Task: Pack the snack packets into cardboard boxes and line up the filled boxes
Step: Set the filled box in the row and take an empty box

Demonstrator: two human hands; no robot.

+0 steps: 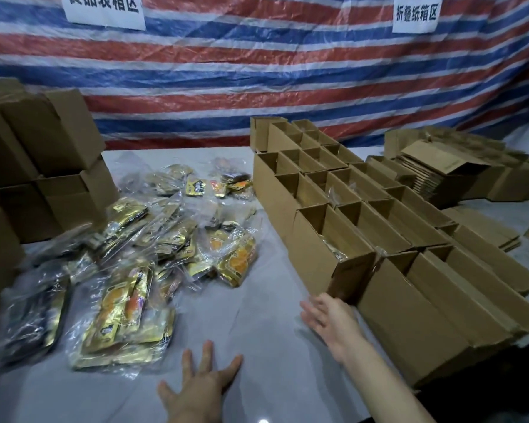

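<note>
Gold foil and clear plastic: the snack packets (pixel 165 254) lie in a loose heap on the left half of the pale table (pixel 272 331), many bundled in transparent bags.

To the right I see rows of open cardboard boxes (pixel 379 209), set tight side by side. The nearest open box (pixel 315 248) shows a glint of gold packet inside.

My left hand (pixel 196 389) is low in view, palm down over bare table, fingers straight and spread apart, holding nothing.

My right hand (pixel 330 319) is just beside the near corner of that nearest box, fingers straight and close together, holding nothing. I cannot tell whether it touches the cardboard.

Far left: a stack of closed boxes (pixel 43 154). Far right: flat folded cartons (pixel 440 172) in a pile.

Behind everything hangs a red, white and blue striped tarp (pixel 257 71) with two paper signs (pixel 104 7) on it.
</note>
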